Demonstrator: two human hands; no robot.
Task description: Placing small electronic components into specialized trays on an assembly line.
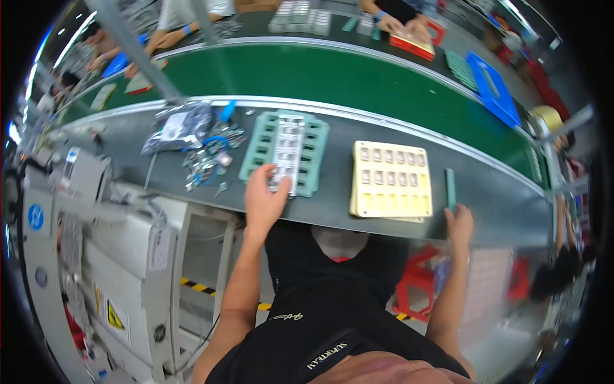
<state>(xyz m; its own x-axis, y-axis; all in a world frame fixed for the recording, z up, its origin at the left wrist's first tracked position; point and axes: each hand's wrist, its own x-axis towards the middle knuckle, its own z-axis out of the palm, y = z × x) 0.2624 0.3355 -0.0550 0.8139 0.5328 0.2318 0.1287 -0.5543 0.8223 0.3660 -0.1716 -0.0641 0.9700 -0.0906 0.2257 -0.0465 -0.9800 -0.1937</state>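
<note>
My left hand (pixel 264 200) has its thumb and fingers closed about the near end of a narrow silvery slotted strip (pixel 289 144). That strip lies lengthwise over a green tray (pixel 314 153) with rows of slots, apparently stacked on another. At the right, my right hand (pixel 459 224) pinches the near end of a slim green bar (pixel 450 185) on the bench. Between my hands sits a cream-yellow tray (pixel 393 195) on top of a similar one. Small pale pinkish pieces (pixel 391 178) fill its two far rows; the near row of pockets holds none.
Left of the green tray are loose small metal parts (pixel 208 160) and a plastic bag of parts (pixel 182 128). A green conveyor belt (pixel 288 70) runs beyond the bench. Across it, a co-worker's hands (pixel 403 27) work over a red box (pixel 412 46). A grey machine (pixel 121 249) stands at left.
</note>
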